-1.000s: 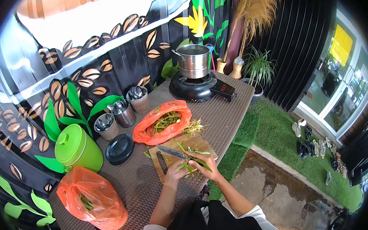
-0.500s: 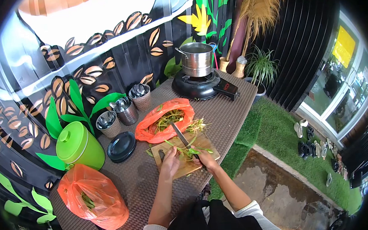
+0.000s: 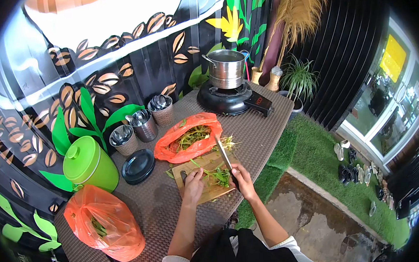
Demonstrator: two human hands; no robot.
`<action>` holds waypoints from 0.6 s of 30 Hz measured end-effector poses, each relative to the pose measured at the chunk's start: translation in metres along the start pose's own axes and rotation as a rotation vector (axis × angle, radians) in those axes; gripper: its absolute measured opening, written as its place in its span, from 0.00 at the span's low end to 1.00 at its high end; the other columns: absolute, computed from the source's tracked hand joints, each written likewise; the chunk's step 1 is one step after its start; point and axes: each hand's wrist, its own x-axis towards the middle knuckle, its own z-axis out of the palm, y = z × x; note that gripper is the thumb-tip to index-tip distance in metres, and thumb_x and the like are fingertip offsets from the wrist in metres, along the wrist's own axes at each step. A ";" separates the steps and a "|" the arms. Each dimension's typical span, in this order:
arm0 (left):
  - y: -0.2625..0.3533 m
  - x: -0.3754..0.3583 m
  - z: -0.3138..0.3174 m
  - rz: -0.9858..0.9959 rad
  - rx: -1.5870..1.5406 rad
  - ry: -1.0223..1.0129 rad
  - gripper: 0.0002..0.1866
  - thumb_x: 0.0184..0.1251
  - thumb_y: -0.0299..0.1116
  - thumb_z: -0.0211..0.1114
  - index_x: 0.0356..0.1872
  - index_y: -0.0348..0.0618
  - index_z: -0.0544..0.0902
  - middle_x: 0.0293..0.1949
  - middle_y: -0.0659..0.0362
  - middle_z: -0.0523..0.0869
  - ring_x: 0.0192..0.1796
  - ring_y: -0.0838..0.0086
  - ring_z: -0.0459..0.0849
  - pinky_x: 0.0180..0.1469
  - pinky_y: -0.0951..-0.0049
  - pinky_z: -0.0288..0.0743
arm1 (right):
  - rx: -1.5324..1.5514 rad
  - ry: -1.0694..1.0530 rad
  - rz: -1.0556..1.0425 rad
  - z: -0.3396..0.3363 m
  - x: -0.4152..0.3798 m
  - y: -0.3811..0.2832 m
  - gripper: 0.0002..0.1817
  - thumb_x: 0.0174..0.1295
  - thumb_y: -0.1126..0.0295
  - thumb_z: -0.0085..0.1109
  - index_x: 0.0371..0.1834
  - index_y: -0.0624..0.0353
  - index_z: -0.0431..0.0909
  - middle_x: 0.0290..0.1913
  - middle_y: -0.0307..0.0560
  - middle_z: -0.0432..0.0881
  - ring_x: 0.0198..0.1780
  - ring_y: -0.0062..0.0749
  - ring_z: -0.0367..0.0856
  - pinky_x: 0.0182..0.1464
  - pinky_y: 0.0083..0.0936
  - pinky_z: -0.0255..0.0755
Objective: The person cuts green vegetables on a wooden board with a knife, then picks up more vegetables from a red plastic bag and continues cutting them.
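My right hand [image 3: 243, 181] is closed round the dark handle of a knife [image 3: 224, 154], its blade pointing up and away over the right part of the board. Pinched in my left hand [image 3: 193, 183] are thin green stems, which stretch to the right. Leafy greens [image 3: 218, 178] lie between my hands on the wooden cutting board [image 3: 207, 196]. Just behind the board sits an open orange bag [image 3: 171, 156] with more greens inside, and pale roots [image 3: 229, 143] show at its right side.
A steel pot [image 3: 226, 71] stands on a black burner [image 3: 224, 102] at the back. Left are cutlery holders [image 3: 146, 127], black plates [image 3: 138, 167], a green canister [image 3: 90, 164] and a full orange bag [image 3: 105, 224]. The table's edge [image 3: 269, 158] is right of my hands.
My right hand and the knife have moved right, away from my left hand. The blade now points more upright, and more of the greens on the board show.
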 end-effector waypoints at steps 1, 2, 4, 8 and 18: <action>-0.002 0.001 -0.003 -0.001 0.001 -0.001 0.05 0.68 0.32 0.59 0.39 0.44 0.78 0.40 0.62 0.81 0.45 0.76 0.78 0.50 0.73 0.72 | -0.061 -0.028 -0.021 -0.001 -0.002 0.000 0.16 0.70 0.62 0.47 0.54 0.61 0.71 0.17 0.31 0.64 0.19 0.15 0.61 0.22 0.17 0.54; -0.004 0.003 -0.006 -0.014 0.010 -0.019 0.05 0.68 0.32 0.60 0.39 0.44 0.77 0.39 0.62 0.81 0.44 0.76 0.78 0.50 0.72 0.73 | -0.038 -0.059 -0.021 -0.001 -0.005 0.000 0.16 0.69 0.63 0.50 0.55 0.61 0.71 0.18 0.31 0.65 0.20 0.14 0.60 0.22 0.17 0.53; -0.003 0.001 -0.004 -0.030 0.022 -0.038 0.05 0.67 0.32 0.61 0.39 0.43 0.77 0.39 0.62 0.81 0.44 0.76 0.78 0.50 0.71 0.73 | -0.093 -0.117 0.017 -0.004 -0.006 0.004 0.16 0.68 0.63 0.51 0.54 0.60 0.72 0.18 0.31 0.65 0.20 0.14 0.60 0.22 0.17 0.54; -0.009 -0.005 0.008 -0.045 0.075 -0.035 0.07 0.67 0.31 0.61 0.43 0.43 0.78 0.38 0.64 0.80 0.42 0.79 0.77 0.45 0.77 0.74 | -0.216 -0.202 0.058 -0.006 -0.010 0.004 0.16 0.67 0.64 0.54 0.54 0.59 0.74 0.17 0.31 0.64 0.20 0.13 0.61 0.23 0.18 0.56; -0.025 -0.005 0.014 -0.158 0.064 -0.063 0.11 0.67 0.31 0.60 0.49 0.42 0.77 0.42 0.64 0.81 0.44 0.79 0.79 0.47 0.77 0.74 | -0.498 -0.066 -0.162 -0.003 -0.010 0.033 0.20 0.64 0.69 0.57 0.59 0.59 0.73 0.22 0.32 0.64 0.25 0.15 0.58 0.27 0.18 0.57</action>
